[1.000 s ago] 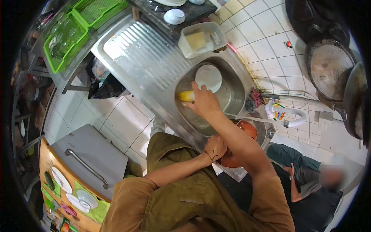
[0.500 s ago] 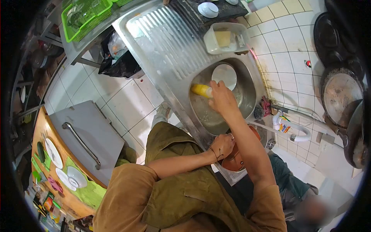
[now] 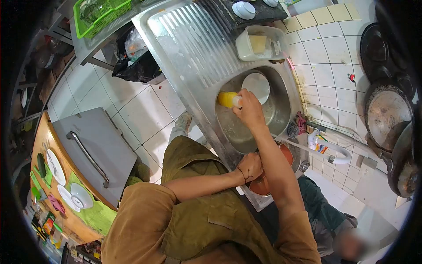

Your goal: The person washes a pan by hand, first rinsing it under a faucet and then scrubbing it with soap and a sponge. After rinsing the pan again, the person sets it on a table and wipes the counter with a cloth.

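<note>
Over the large sink basin, my right hand is closed around the whitish end of a yellow bottle, which lies tilted near the basin's left wall. Beyond the fingers, a round white bowl rests in the basin. My left hand, with a dark string bracelet at the wrist, is closed at the edge of a copper-coloured pan in the smaller basin. My right forearm crosses above this pan and hides part of it; the left fingertips are mostly out of sight.
A ribbed drainboard and a clear tub with a sponge adjoin the basin. A white faucet and dark scrubber are at the right. Another person is at lower right. Pans hang on the wall.
The yellow bottle has turned slightly, and its whitish end shows more clearly beside my right fingers. My left hand stays at the pan. The whole view has shifted a little.
</note>
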The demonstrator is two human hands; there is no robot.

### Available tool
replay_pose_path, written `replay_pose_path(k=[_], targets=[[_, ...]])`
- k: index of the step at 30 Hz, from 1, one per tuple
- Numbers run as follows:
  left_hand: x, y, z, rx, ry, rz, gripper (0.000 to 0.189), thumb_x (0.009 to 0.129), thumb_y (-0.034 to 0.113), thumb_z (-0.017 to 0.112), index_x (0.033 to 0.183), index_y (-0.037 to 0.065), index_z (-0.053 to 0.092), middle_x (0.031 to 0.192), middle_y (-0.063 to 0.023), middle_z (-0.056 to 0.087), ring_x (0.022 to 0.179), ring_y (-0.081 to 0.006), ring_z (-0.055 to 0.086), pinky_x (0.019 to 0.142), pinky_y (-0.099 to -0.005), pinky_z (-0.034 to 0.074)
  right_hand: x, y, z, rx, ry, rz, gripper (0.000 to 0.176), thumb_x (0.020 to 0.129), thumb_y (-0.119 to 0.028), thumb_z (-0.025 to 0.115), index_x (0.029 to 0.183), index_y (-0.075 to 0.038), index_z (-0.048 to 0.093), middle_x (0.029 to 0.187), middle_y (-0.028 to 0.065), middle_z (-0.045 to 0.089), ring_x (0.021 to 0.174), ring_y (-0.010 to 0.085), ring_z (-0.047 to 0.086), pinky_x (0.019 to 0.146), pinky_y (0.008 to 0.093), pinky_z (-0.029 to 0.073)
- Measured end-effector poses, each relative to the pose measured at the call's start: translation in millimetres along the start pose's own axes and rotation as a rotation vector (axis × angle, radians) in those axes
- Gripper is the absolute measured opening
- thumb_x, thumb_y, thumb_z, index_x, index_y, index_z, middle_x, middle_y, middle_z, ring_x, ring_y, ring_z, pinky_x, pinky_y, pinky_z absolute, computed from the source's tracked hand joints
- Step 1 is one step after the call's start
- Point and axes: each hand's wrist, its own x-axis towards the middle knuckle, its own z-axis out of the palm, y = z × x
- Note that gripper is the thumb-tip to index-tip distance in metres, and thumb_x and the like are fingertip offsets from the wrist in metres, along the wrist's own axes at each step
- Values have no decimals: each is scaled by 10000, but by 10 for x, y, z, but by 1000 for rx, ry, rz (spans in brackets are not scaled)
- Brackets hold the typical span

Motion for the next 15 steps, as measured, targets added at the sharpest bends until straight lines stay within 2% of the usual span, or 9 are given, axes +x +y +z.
replay_pose_path(k=[6, 12, 15], targets=[[-15, 73, -78, -37, -8, -49, 245, 817, 190, 597, 912, -34, 622, 820, -275, 631, 781, -461, 621, 676, -509, 511, -2, 86, -33, 37, 32, -172, 464, 680, -106, 782, 1083, -68, 554, 1008, 143, 565, 934, 364, 576, 794, 435, 474], [-16, 92, -54, -14, 19, -33, 217, 854, 151, 553, 902, -53, 611, 804, -280, 642, 743, -446, 646, 653, -496, 535, -46, 59, -40, 28, 54, -176, 476, 689, -119, 785, 1107, -53, 568, 1014, 147, 565, 909, 362, 585, 770, 417, 487], [-19, 85, -68, -79, 53, -69, 229, 898, 175, 531, 933, -42, 591, 791, -282, 633, 751, -458, 630, 653, -505, 517, -26, -19, -299, 90, 158, -205, 454, 692, -122, 792, 1088, -40, 587, 1010, 136, 574, 879, 321, 613, 737, 381, 517]])
